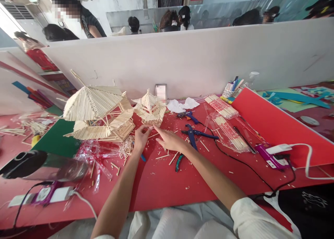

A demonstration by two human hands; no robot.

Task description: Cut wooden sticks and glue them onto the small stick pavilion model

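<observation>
Both my hands reach to the small wooden-stick pavilion model [150,108] on the red table [161,186]. My left hand [141,138] has its fingers pinched together at the model's front base, seemingly on a thin stick. My right hand [169,138] lies beside it, its index finger stretched toward the same spot and the other fingers loosely spread. A larger stick pavilion [97,113] stands to the left, partly on a green sheet [56,140]. Loose stick pieces [163,157] lie under and around both hands.
Blue-handled cutters [193,133] and another blue tool [188,115] lie right of my hands, with bundled sticks in plastic [229,129], a purple glue gun [271,159] with cords, a pen cup [231,89] and a white partition [198,58]. Other people sit beyond it.
</observation>
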